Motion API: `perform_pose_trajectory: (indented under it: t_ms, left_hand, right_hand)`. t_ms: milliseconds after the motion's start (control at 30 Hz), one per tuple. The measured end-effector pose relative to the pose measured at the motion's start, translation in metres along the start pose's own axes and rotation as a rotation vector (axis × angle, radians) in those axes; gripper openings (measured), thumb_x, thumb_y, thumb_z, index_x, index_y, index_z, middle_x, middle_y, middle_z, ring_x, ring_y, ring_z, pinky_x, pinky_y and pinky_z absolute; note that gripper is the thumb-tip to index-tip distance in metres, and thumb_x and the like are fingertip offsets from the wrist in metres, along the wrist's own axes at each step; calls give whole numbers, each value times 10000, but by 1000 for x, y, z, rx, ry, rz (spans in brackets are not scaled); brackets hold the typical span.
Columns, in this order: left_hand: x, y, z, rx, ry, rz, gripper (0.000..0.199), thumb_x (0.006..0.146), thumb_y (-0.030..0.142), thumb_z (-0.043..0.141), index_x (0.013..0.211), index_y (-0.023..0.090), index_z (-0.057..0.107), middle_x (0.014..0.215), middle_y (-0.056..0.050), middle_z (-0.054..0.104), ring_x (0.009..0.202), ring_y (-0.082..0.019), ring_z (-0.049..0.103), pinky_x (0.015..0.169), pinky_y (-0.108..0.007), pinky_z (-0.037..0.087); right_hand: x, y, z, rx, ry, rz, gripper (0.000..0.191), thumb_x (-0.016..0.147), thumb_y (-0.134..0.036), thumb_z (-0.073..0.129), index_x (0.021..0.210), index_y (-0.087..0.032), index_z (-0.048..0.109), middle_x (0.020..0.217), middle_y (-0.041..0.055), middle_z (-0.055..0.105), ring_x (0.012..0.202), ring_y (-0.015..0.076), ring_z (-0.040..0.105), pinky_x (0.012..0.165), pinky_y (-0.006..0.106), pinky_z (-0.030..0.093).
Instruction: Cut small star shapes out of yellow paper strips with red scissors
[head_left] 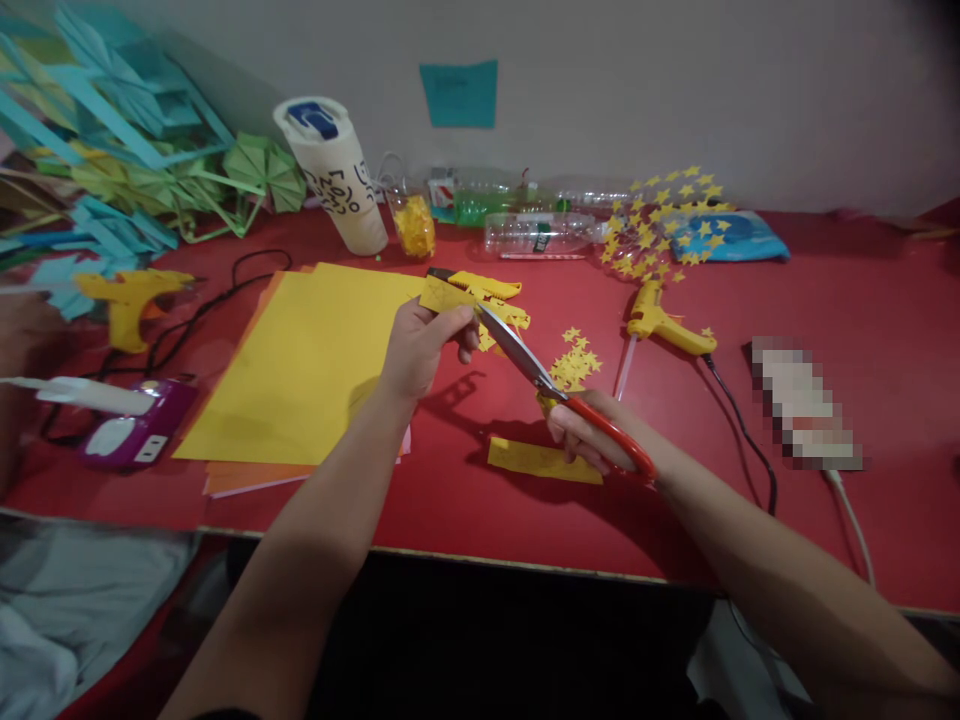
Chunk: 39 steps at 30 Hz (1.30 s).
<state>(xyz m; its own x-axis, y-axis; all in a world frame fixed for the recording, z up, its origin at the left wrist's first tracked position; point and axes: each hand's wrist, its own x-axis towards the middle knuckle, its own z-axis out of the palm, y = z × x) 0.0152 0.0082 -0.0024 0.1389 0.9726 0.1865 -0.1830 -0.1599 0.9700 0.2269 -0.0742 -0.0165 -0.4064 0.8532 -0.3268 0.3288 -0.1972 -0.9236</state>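
Between the thumb and fingers of my left hand [424, 345] is a small yellow paper piece [444, 294] with faint marks. My right hand [589, 430] is closed round the red handles of the scissors [525, 360], whose blade tips touch the right end of that piece. Below the scissors lies a yellow paper strip [544, 460]. A pile of small yellow stars [574, 362] rests just beyond my right hand. Behind my left hand are yellow paper scraps [499, 290]. A stack of sheets with yellow on top [300, 350] lies to the left.
A yellow glue gun [664, 325] lies right of the stars; another glue gun [135, 300] and a purple power socket [135, 425] are left. A white tumbler [334, 180] and clear bottles [540, 233] stand or lie along the wall. A person's blurred hand [26, 335] shows far left.
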Motion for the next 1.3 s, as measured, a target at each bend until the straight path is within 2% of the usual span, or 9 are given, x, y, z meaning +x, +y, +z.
perform_pose_trajectory:
  t_ms: [133, 300, 433, 667, 933, 1067, 1200, 1300]
  left_hand:
    - [0, 0, 0, -6, -1, -3, 171, 725, 223, 598, 564, 167, 607, 489, 25, 575, 404, -58, 510, 376, -174, 427]
    - [0, -1, 0, -23, -16, 6, 175, 736, 217, 598, 568, 169, 610, 491, 26, 580, 405, -57, 516, 383, -175, 432]
    - [0, -1, 0, 1, -4, -10, 176, 753, 227, 603, 587, 167, 611, 496, 26, 583, 399, -56, 515, 390, -179, 439]
    - [0, -2, 0, 6, -6, 8, 171, 755, 227, 597, 601, 157, 624, 504, 21, 606, 413, -58, 526, 384, -170, 435]
    - [1, -2, 0, -19, -17, 18, 160, 732, 207, 602, 583, 154, 623, 485, 30, 598, 388, -50, 518, 373, -163, 433]
    - [1, -1, 0, -21, -25, 24, 162, 718, 211, 606, 567, 155, 621, 480, 29, 597, 385, -51, 516, 367, -164, 431]
    - [2, 2, -2, -1, -27, -11, 140, 686, 208, 617, 557, 153, 613, 464, 29, 583, 388, -51, 509, 361, -161, 421]
    - [3, 3, -6, -1, -70, -33, 111, 673, 218, 637, 589, 148, 628, 472, 29, 581, 399, -55, 520, 363, -164, 424]
  right_hand:
    - [1, 1, 0, -12, 1, -9, 543, 788, -718, 549, 623, -203, 499, 365, -82, 438, 270, 59, 404, 328, 195, 340]
    - [0, 1, -1, -24, -10, -6, 504, 818, -670, 550, 635, -202, 515, 367, -89, 431, 282, 60, 416, 389, 215, 411]
    - [-1, -1, -2, -28, 8, 3, 497, 813, -661, 561, 638, -197, 529, 365, -81, 435, 297, 66, 437, 376, 202, 401]
    - [0, -1, -2, -43, 9, 22, 531, 765, -704, 574, 643, -188, 537, 462, -35, 546, 291, 56, 426, 308, 183, 356]
    - [1, 1, -2, -30, 6, 44, 541, 781, -711, 547, 644, -188, 531, 465, -34, 542, 288, 56, 435, 293, 179, 336]
    - [1, -2, -3, -24, 0, 43, 495, 802, -659, 563, 626, -199, 508, 407, -68, 464, 282, 55, 426, 335, 189, 395]
    - [1, -8, -3, -59, 41, 117, 475, 743, -636, 625, 595, -204, 493, 404, -67, 446, 304, 68, 449, 277, 174, 337]
    - [3, -8, -3, -75, 75, 148, 463, 703, -607, 662, 562, -200, 490, 390, -66, 438, 294, 66, 439, 254, 164, 325]
